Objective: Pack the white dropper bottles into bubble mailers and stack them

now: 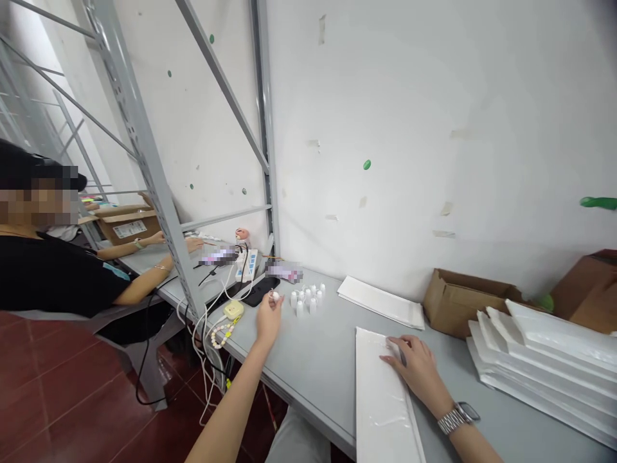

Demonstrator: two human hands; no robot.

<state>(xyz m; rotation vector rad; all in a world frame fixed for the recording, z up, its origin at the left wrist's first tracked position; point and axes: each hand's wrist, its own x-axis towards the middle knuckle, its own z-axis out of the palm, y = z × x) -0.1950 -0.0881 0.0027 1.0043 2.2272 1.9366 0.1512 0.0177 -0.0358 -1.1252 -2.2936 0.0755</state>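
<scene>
My left hand (268,319) is closed in a pinch on a small white piece with a rounded top (274,296); the fingers hide most of it. Just to its right stand several small white bottles (308,299) in a loose group on the grey table (318,360). A long white plastic-wrapped packet (383,405) lies flat before me. My right hand (419,366), with a watch on the wrist, rests on the packet's right edge, thumb and fingers apart. Something dark grey under the palm is too hidden to name.
Flat white packets (380,302) lie near the wall, and a stack of them (544,366) is at right. Behind it stands an open cardboard box (467,299). A black phone (260,291), cables and a power strip (247,265) lie left. A co-worker (62,270) sits beyond the metal post (159,173).
</scene>
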